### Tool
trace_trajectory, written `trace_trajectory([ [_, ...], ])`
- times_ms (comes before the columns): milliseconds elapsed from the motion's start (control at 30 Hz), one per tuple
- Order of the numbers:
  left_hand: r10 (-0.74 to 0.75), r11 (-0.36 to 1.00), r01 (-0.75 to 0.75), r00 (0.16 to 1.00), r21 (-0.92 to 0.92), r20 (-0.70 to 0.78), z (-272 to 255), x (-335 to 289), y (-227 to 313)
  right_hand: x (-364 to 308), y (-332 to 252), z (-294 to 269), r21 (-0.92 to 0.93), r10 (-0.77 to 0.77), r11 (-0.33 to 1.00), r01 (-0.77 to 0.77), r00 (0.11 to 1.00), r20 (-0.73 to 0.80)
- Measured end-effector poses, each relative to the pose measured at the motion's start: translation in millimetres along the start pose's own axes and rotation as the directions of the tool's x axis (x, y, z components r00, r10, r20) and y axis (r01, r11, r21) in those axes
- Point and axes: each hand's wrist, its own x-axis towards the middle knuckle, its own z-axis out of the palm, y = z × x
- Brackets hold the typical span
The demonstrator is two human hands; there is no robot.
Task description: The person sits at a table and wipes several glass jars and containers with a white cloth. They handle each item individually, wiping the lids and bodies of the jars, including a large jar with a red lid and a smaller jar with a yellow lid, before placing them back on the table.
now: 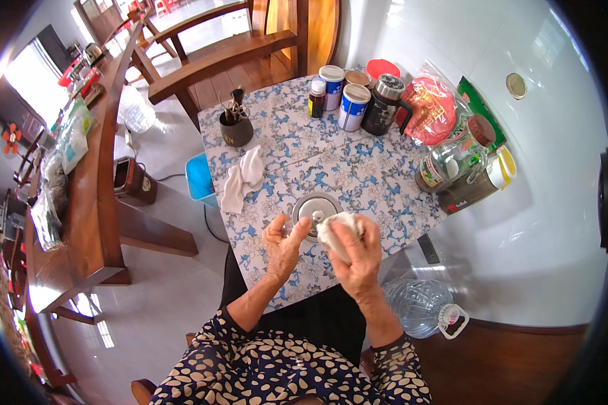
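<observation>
A round grey lidded pot [309,201] with a small knob on top stands near the table's front edge, in front of me. My left hand [282,246] is closed at its left side, with the thumb against the rim; a bit of something clear shows by the fingers, and the exact grip is partly hidden. Bunched in my right hand [359,260] is a white cloth [332,233], pressed to the right side of the lid. Another white cloth [244,179] lies crumpled on the patterned table [284,152], to the left of the pot.
A dark cup of utensils [236,130] stands at the far left. Along the back are cans [353,108], a black thermos [383,111] and a bagged red item [429,111]. A glass jar [452,162] is at right. On the floor lies a large clear bottle [419,307].
</observation>
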Motion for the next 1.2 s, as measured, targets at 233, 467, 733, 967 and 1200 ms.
trace_trajectory([
  [233, 0.038, 0.990, -0.042, 0.999, 0.136, 0.030, -5.5, -3.4, -5.0, 4.4, 5.6, 6.8, 0.035, 0.132, 0.990, -0.136, 0.986, 0.105],
  [467, -0.017, 0.997, 0.016, 1.000, 0.080, 0.015, -6.5, -3.0, -10.2, 27.5, 22.6, 20.7, 0.127, 0.314, 0.935, -0.332, 0.939, 0.140],
  [733, 0.055, 0.985, -0.057, 0.998, 0.160, 0.012, -8.1, -6.4, -16.0, -2.8, 10.3, 1.6, 0.063, 0.221, 0.969, -0.238, 0.955, 0.198],
  [967, 0.022, 0.984, -0.029, 0.999, 0.176, 0.041, -10.3, -0.2, -21.9, 3.4, 8.0, 2.8, 0.051, 0.275, 0.954, -0.295, 0.933, 0.234],
  [1200, 0.103, 0.972, -0.111, 0.994, 0.207, 0.046, -10.6, 3.2, -29.2, 21.6, 25.1, 8.5, 0.178, 0.356, 0.885, -0.429, 0.873, 0.335],
])
